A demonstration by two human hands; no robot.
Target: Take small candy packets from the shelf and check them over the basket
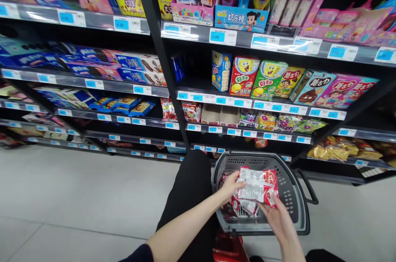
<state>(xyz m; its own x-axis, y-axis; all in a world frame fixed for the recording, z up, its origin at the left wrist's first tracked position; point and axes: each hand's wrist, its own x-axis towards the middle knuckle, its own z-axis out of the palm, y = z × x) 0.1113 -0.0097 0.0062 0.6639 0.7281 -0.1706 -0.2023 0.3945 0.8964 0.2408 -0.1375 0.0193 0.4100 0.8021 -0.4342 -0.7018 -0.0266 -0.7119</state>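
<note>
A red and white snack bag is held over a grey plastic shopping basket. My left hand grips the bag's left edge from above. My right hand supports the bag from below at its lower right corner. More red and white packets lie inside the basket under the bag. My black-trousered leg is just left of the basket.
Black store shelves with blue price tags fill the view ahead. Boxed snacks stand on the shelf above the basket, candy toys higher up, blue cookie packs to the left. Light grey floor tiles stretch left.
</note>
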